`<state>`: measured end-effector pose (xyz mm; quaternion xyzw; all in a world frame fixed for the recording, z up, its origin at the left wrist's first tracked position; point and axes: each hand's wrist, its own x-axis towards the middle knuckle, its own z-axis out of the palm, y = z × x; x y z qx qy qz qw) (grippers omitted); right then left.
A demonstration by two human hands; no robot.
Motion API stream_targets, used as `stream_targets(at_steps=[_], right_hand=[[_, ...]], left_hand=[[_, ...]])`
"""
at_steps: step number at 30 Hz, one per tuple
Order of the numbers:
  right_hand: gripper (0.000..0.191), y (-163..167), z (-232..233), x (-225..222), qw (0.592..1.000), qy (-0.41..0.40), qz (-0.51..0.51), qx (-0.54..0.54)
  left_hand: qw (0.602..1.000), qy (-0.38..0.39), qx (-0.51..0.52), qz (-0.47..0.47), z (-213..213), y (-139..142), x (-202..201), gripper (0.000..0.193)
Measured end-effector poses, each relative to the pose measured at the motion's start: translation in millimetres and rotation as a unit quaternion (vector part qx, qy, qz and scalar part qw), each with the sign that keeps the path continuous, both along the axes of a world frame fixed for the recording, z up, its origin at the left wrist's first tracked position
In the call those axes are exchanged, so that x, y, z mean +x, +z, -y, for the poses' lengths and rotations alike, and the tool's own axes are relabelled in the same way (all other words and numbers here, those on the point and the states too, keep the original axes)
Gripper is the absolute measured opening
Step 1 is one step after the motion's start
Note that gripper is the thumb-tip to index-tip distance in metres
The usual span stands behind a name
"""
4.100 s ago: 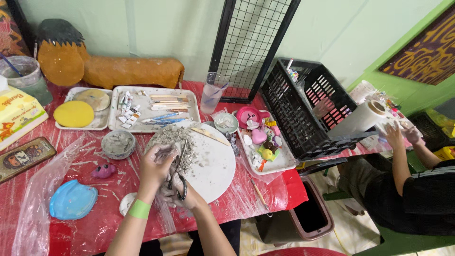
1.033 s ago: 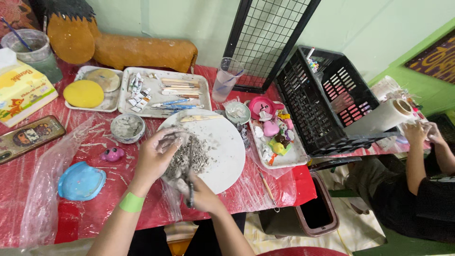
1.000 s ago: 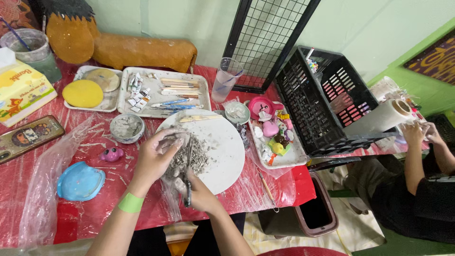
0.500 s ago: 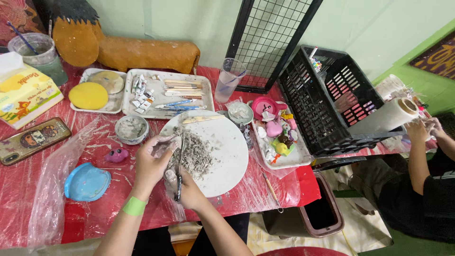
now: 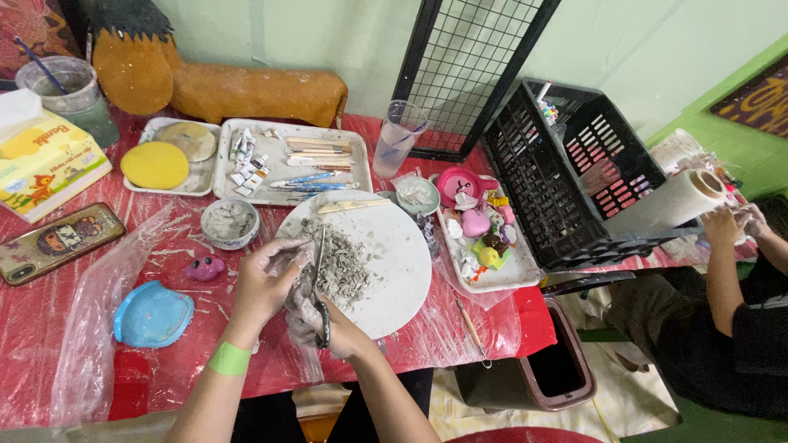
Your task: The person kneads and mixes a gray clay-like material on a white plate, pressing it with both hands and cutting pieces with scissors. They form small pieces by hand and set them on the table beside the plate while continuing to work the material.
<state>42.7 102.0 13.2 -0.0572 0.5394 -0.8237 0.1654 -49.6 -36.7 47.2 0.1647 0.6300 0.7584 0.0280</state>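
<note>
Two hands work over one round white plate (image 5: 394, 262) that sits on the red plastic-covered table (image 5: 49, 320); the left hand (image 5: 264, 279), with one green band (image 5: 229, 358) on its wrist, is curled and pinches a lump of grey clay at the plate's left edge; the right hand (image 5: 328, 324) is closed around one pair of scissors with dark handles (image 5: 320, 287), and the blades point up into the one pile of grey clay crumbs (image 5: 345, 262) on the plate; both hands are smeared with grey.

Just left of the plate is one small bowl of grey clay (image 5: 229, 221); below it lies one small pink clay figure (image 5: 203, 267) and one flat blue shape (image 5: 153, 313); there are three white trays: one with a yellow disc (image 5: 156, 164) and a tan disc, one long tray with paint tubes and sticks (image 5: 291, 160), and one tray of small bright toys (image 5: 480, 238) right of the plate; one clear cup (image 5: 396, 139) stands behind the plate; one phone in a printed case (image 5: 53, 244) lies at the left, near one tissue box (image 5: 45, 164); one black plastic crate (image 5: 574, 172) lies tipped on its side at the right.

Far right, another person's hands (image 5: 730, 221) hold one white paper roll (image 5: 673, 201).
</note>
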Motion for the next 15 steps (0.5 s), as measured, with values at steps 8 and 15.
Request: stream_targets(at_steps=[8,15], right_hand=[[0.023,-6.8,16.4,-0.8,0.998,-0.053,0.020,-0.027],[0.037,-7.4,17.5,3.5,0.997,-0.053,0.050,-0.038]], left_hand=[[1.000,0.021,-0.001,-0.019,-8.6,-4.9,-4.5,0.027],[0.999,0.029,0.020,-0.008,-10.2,-9.2,-4.9,0.028]])
